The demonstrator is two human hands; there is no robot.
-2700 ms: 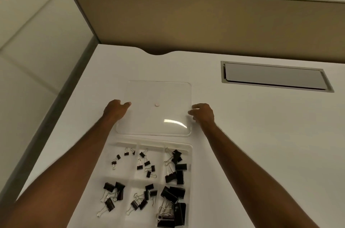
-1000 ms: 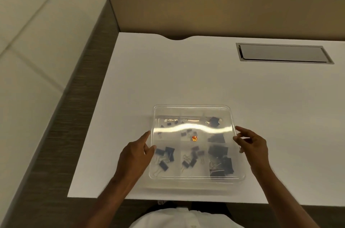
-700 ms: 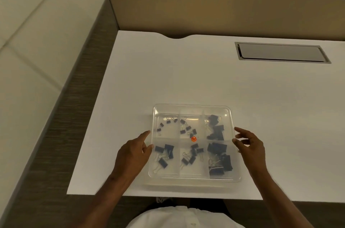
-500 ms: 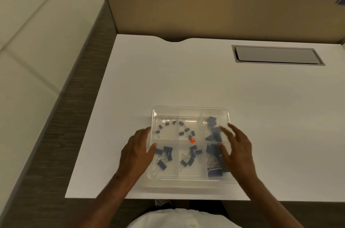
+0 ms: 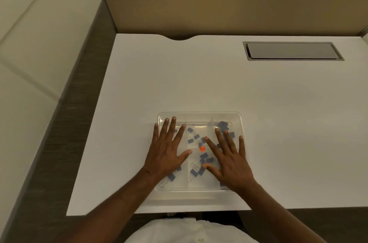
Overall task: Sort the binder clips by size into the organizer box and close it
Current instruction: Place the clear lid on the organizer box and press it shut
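A clear plastic organizer box (image 5: 201,117) sits near the front edge of a white counter (image 5: 219,87), with its transparent lid (image 5: 199,186) resting on top. Both hands lie flat on the lid, palms down. The left hand (image 5: 169,153) covers the left side, its fingers (image 5: 172,125) spread wide and straight, holding nothing. The right hand (image 5: 231,163) covers the right side, fingers likewise spread and straight. Dark binder clips (image 5: 194,137) show through the lid in separate compartments between and under the hands. A small orange dot (image 5: 202,149) sits at the lid's centre. No writing or brand can be read anywhere. A grey rectangular cable hatch (image 5: 292,50) is set into the counter's far right, before a tan partition panel (image 5: 229,3).
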